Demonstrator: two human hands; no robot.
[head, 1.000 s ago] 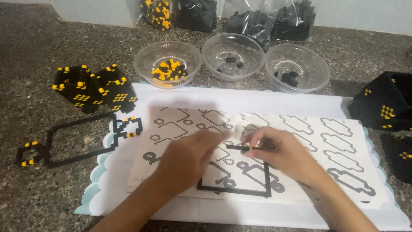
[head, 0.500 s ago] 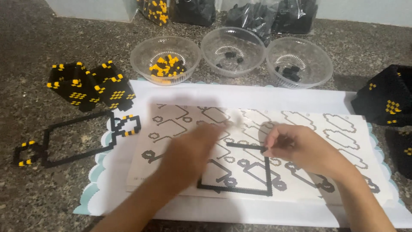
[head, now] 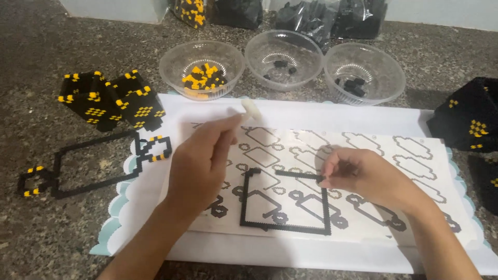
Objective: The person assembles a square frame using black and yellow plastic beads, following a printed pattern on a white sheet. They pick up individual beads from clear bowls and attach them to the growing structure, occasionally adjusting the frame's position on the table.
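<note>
My left hand [head: 199, 161] grips a small white tool [head: 251, 110] with its tip pointing away from me, above a printed pattern sheet [head: 410, 155]. My right hand [head: 360, 173] pinches the top edge of a black bead frame [head: 284, 226] that lies on the sheet as a square outline. The sheet rests on a white mat with a scalloped light-blue edge [head: 116, 207]. Three clear bowls stand behind the mat: the left bowl [head: 201, 67] holds yellow and black beads, the middle bowl [head: 283, 51] and the right bowl [head: 364, 71] hold a few black beads.
A black frame outline with yellow corners [head: 88, 166] lies left of the mat. Black-and-yellow bead blocks [head: 111, 101] sit at the back left, another black bead block [head: 469, 116] at the right edge. Bags of beads [head: 332, 15] stand along the back wall.
My left hand has lifted off the frame and swung left, raising the white tool toward the bowls. My right hand stays on the frame's top edge.
</note>
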